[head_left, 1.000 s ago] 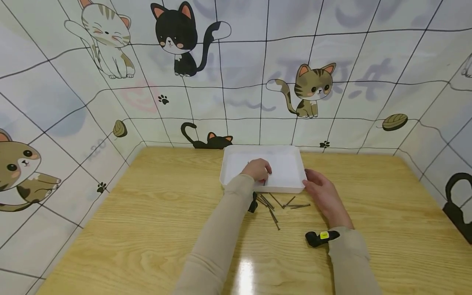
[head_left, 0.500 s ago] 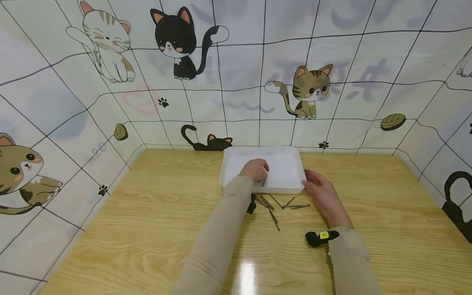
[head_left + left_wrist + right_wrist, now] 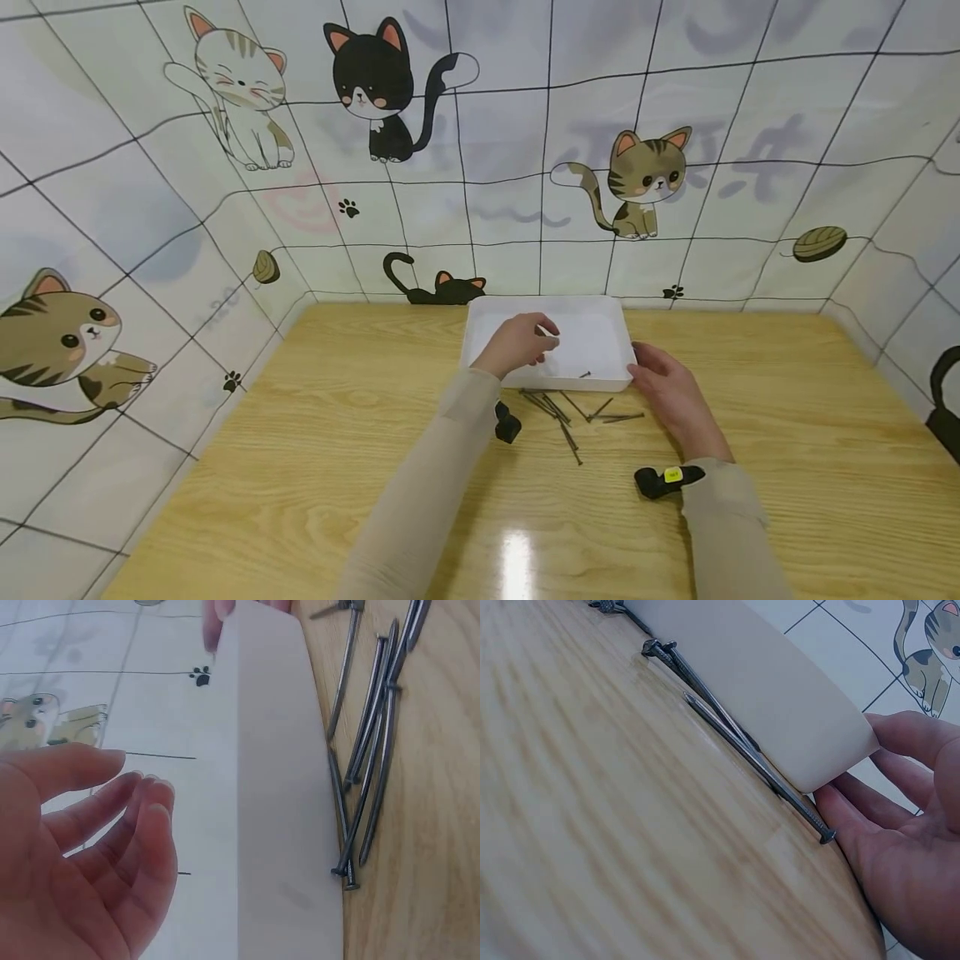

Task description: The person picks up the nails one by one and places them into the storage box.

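Facing white, grid-lined, cat-printed walls (image 3: 504,125) across a glossy wood-grain tabletop (image 3: 360,400); holding the left hand (image 3: 517,343), loosely curved, over a shallow white rectangular tray (image 3: 592,333) fronted by grey metal nails (image 3: 385,705); gripping the tray's right end with the right hand (image 3: 678,400).

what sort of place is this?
Probably a small indoor tabletop workspace. Cat-print walls enclose a wood-grain table on three sides, and a white tray with loose nails beside it suggests sorting work.
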{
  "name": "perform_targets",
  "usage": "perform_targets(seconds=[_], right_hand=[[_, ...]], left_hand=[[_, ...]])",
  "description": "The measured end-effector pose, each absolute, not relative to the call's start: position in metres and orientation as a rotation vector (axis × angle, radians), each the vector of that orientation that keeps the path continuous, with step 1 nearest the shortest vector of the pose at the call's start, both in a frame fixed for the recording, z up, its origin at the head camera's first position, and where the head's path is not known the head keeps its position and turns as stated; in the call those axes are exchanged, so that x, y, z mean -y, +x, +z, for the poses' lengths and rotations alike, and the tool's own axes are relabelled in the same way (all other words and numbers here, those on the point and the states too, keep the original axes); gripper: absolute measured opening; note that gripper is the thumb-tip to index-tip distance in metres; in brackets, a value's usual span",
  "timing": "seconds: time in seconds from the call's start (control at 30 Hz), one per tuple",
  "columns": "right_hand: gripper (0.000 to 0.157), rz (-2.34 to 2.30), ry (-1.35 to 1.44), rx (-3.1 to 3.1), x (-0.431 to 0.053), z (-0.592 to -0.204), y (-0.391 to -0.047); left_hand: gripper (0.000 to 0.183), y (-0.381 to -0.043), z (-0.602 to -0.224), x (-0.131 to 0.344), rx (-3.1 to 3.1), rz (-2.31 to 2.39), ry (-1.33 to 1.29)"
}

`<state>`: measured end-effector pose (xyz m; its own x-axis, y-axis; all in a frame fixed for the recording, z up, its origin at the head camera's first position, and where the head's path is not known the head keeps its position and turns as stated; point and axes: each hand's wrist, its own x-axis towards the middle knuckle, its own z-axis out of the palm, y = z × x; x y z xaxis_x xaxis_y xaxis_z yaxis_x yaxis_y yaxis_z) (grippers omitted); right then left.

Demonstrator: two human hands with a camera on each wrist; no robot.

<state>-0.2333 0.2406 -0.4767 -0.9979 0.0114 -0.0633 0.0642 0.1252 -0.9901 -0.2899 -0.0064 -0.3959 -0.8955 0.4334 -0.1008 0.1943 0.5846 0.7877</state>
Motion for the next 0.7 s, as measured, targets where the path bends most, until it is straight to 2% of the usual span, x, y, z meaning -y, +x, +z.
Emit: perform_targets(seconds=[0.4, 0.7], right_hand=[[0.068, -2.016, 0.072, -2.364, -0.240, -0.475, -0.232], [0.068, -2.100, 0.046, -2.273, -0.240, -0.477, -0.233]], left_hand=[[0.030, -0.263, -0.401, 0.028, -2.355, 1.521, 0.490], [0.029, -0.245, -0.416, 0.033, -2.132, 1.735, 0.314]])
